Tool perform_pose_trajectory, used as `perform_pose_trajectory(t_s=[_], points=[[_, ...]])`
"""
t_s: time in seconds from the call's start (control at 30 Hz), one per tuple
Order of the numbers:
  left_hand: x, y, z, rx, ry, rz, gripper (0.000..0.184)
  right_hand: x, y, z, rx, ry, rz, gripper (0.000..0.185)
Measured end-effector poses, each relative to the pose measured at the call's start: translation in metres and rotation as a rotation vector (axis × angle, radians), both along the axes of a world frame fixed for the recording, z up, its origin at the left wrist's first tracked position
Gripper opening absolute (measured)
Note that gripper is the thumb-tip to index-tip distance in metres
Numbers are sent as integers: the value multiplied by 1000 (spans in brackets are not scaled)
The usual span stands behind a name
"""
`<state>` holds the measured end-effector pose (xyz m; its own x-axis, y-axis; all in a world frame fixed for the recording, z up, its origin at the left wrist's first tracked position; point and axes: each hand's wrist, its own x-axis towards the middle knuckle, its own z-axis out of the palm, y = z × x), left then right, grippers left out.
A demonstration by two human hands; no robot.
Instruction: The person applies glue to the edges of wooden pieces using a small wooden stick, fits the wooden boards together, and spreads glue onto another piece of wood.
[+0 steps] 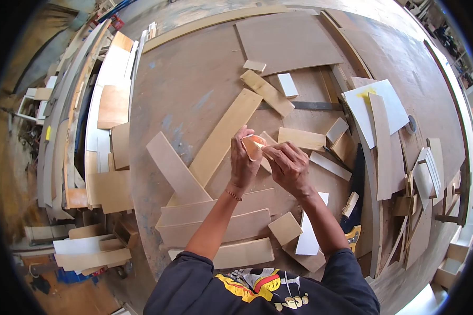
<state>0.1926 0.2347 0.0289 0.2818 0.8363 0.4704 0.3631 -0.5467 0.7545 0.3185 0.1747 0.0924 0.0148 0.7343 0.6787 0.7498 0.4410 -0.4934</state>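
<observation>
Both forearms [214,224] extended forward, left hand [244,160] curled upright, right hand [289,167] bent inward close beside it.

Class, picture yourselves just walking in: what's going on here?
Someone's left hand holds a small orange object over a worktable, and the right hand is at its edge. Exactly what it is, I can't tell. Wooden boards lie scattered around, some overlapping. A yellow handle shows beside the right forearm, untouched by either hand.

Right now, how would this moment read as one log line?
left hand: holding small orange item, kind unclear | right hand: at item's edge | beneath: loose boards on worktable
</observation>
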Motion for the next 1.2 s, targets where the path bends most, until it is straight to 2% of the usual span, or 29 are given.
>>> perform_pose_trajectory(t_s=[0.1, 0.2, 0.43, 0.53, 0.63, 0.7, 0.73, 0.8, 0.83, 0.87, 0.93, 1.2], points=[[-18, -10, 8, -78, 41, 59, 66, -5, -17, 13, 29, 22, 82, 26], [-35, -21, 16, -39, 28, 23, 69, -16, -24, 18, 33, 22, 135, 30], [-55, -38, 19, 144, 115, 30, 64, -43, -27, 9, 31, -142, 181, 27], [-60, -42, 17, 115, 117, -12, 60, -52, -33, 6, 3, -159, 183, 25], [-63, -46, 7, 115, 102, -46, 67, -55, -38, 0, -147, -38, 153, 18], [-62, -48, 2, 141, 93, -40, 67, -59, -41, -5, -258, 321, 35, 11], [-61, -50, 0, 167, 85, -35, 67, -59, -43, -7, -262, 321, 36, 11], [-62, -51, -6, 170, 110, -48, 66, -59, -47, -12, -429, 578, -51, 11], [-62, -52, -8, 178, 135, -65, 64, -60, -49, -19, -457, 713, -79, 10], [-60, -53, -9, 176, 134, -68, 64, -60, -50, -22, -458, 714, -84, 10], [-55, -55, -6, 135, 100, -60, 70, -60, -51, -27, -457, 962, -132, 10], [-48, -54, -15, 104, 102, 24, 75, -55, -57, -21, -465, 1113, -278, 16]])
